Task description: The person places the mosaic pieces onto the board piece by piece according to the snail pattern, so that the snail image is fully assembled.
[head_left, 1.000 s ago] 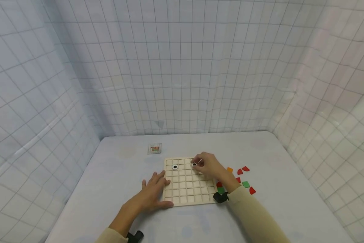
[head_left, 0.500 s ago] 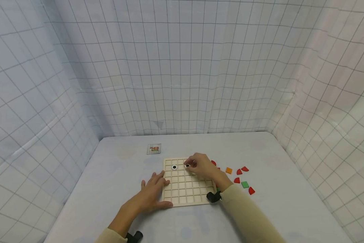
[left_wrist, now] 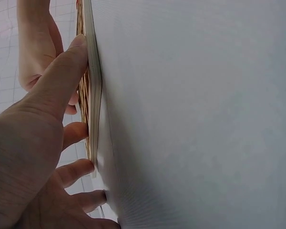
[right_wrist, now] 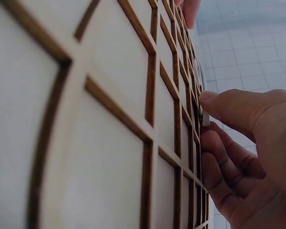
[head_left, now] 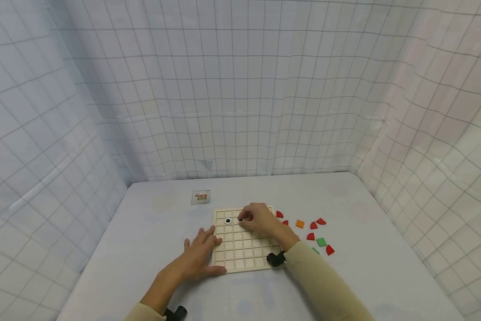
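Observation:
A pale wooden grid board (head_left: 240, 255) lies on the table, its square cells divided by raised strips. My right hand (head_left: 258, 218) is over its far rows and pinches a small white tile with a black dot (head_left: 241, 220) between thumb and fingers. In the right wrist view the edge of that tile (right_wrist: 206, 117) shows at the thumb tip, close against the grid. Another white tile with a black dot (head_left: 228, 220) sits in a cell to the left. Along the board's left side lies my left hand (head_left: 200, 255), fingers spread, its thumb (left_wrist: 69, 67) resting at the front corner.
Right of the board lie several red quarter-round pieces (head_left: 330, 250), an orange square (head_left: 300, 224) and green pieces (head_left: 321, 242). A small card with a coloured picture (head_left: 201, 197) lies beyond the board's far left corner. Grid-patterned cloth walls (head_left: 240, 111) enclose the table.
My right hand has moved left across the far rows with the pinched tile, closer to the other dotted tile. More red pieces show behind it. My left hand stays at the board's edge.

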Available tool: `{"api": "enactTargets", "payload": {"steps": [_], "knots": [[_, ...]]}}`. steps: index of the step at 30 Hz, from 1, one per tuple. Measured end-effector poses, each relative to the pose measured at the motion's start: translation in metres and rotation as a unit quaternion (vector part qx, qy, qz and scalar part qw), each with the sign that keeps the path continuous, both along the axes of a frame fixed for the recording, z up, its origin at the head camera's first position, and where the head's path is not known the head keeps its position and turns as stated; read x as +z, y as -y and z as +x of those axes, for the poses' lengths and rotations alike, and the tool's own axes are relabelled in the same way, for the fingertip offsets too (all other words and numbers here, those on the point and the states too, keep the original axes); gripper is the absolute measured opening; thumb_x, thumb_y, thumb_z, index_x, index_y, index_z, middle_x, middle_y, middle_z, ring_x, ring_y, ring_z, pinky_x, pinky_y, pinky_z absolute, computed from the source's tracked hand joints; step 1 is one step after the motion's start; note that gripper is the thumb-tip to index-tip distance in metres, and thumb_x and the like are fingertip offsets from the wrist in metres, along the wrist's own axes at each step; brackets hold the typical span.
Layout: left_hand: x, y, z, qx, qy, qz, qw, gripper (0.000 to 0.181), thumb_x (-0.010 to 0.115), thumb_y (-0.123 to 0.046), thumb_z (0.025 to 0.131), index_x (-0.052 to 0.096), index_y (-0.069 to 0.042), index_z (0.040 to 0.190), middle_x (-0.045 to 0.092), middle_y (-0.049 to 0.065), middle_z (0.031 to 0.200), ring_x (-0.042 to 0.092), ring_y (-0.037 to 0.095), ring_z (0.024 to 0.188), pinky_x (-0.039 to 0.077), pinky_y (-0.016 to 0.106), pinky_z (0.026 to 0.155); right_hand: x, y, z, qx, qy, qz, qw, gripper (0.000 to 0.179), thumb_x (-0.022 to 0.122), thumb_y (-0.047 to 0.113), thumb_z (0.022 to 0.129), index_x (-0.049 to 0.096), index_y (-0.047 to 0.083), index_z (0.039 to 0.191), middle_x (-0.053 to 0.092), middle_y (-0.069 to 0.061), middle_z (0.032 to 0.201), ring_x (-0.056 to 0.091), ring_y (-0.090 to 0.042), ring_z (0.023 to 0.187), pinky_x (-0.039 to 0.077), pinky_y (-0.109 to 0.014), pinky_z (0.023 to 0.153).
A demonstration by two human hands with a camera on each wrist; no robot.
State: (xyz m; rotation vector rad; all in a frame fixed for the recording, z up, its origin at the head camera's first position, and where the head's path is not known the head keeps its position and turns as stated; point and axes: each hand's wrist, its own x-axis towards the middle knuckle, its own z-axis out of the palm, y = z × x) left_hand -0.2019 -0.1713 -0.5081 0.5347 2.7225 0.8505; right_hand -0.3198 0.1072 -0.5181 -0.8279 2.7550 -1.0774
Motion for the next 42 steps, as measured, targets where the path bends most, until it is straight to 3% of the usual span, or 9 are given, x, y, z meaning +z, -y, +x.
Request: {"api": "enactTargets", "payload": {"steps": [6, 16, 26, 34, 42], "knots": [[-0.001, -0.001, -0.001, -0.001, 0.0, 0.002, 1.0, 0.077, 0.101, -0.05, 0.09, 0.063, -0.014, 0.147, 0.025, 0.025, 0.193, 0.017, 0.066, 0.177, 0.009, 0.101, 0.126, 0.0, 0.001, 0.001, -0.008, -0.012, 0.0, 0.9999, 0.01, 0.086, 0.016, 0.108, 0.091, 0.013, 0.116, 0.081, -0.003, 0.111, 0.067, -0.01, 0.096, 0.059, -0.029, 0.085], [-0.001, -0.003, -0.002, -0.001, 0.005, -0.001, 1.0, 0.077, 0.101, -0.051, 0.09, 0.063, -0.016, 0.147, 0.025, 0.024, 0.193, 0.015, 0.065, 0.177, 0.008, 0.101, 0.127, -0.001, 0.0, 0.003, -0.031, 0.007, 0.002, 0.9995, 0.015, 0.079, 0.015, 0.113, 0.093, 0.016, 0.119, 0.082, -0.004, 0.118, 0.077, -0.02, 0.113, 0.067, -0.047, 0.102], [-0.001, -0.003, -0.003, -0.006, 0.002, -0.005, 1.0, 0.079, 0.1, -0.052, 0.091, 0.062, -0.015, 0.149, 0.024, 0.024, 0.193, 0.016, 0.065, 0.177, 0.009, 0.102, 0.126, -0.002, 0.005, 0.001, -0.052, 0.018, 0.0, 0.9985, 0.015, 0.08, 0.017, 0.112, 0.094, 0.019, 0.118, 0.082, -0.003, 0.117, 0.076, -0.02, 0.114, 0.066, -0.046, 0.105], [-0.001, -0.001, -0.004, -0.008, -0.003, -0.011, 0.9999, 0.08, 0.1, -0.053, 0.09, 0.063, -0.014, 0.149, 0.026, 0.025, 0.193, 0.018, 0.066, 0.176, 0.01, 0.102, 0.125, -0.007, 0.012, -0.001, -0.059, 0.009, -0.011, 0.9981, 0.014, 0.082, 0.016, 0.111, 0.095, 0.02, 0.116, 0.082, -0.001, 0.113, 0.075, -0.016, 0.108, 0.067, -0.04, 0.098], [-0.001, 0.001, -0.003, -0.01, -0.011, -0.021, 0.9997, 0.081, 0.099, -0.055, 0.091, 0.063, -0.014, 0.151, 0.028, 0.026, 0.191, 0.021, 0.068, 0.175, 0.015, 0.102, 0.124, -0.01, 0.02, 0.0, -0.079, 0.022, -0.006, 0.9966, 0.015, 0.081, 0.017, 0.111, 0.095, 0.023, 0.117, 0.084, -0.001, 0.12, 0.075, -0.017, 0.113, 0.066, -0.043, 0.103]]}}
